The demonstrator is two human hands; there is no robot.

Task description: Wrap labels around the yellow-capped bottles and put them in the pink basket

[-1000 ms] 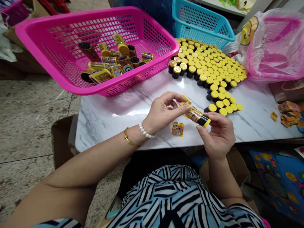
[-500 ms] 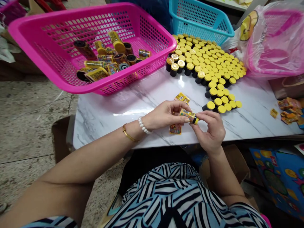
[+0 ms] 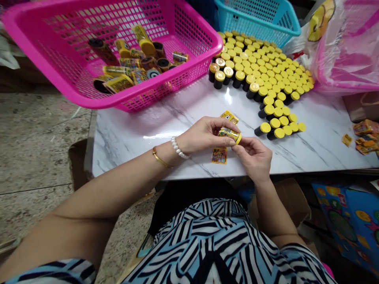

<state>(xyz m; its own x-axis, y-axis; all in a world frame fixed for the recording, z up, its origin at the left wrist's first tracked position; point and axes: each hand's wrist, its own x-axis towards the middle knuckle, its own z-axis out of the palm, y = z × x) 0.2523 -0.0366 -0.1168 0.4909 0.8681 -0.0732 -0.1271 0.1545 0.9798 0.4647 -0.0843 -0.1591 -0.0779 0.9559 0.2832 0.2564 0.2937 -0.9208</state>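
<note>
My left hand (image 3: 209, 136), with a pearl bracelet at its wrist, holds a small tube (image 3: 230, 134) between thumb and fingers. The tube has a yellow cap and a colourful printed wrapper around its body. At the capped end, the fingertips and thumb of my right hand (image 3: 255, 156) pinch the tube. Two flat printed wrappers lie on the table by my left hand: one (image 3: 229, 116) just beyond it and another (image 3: 219, 156) on the near side.
Many black tubes with yellow caps (image 3: 260, 75) stand packed together on the marble-patterned table (image 3: 133, 154). Wrapped tubes lie in a pink basket (image 3: 189, 88) at the left. Behind are a blue basket (image 3: 257, 23) and a bagged pink basket (image 3: 346, 51). Wrapper stacks (image 3: 367, 138) lie at right.
The printed wrapper now reaches the yellow cap, covering the black band that showed before. My right hand has shifted slightly left, closer to my left hand. The view has tilted a little.
</note>
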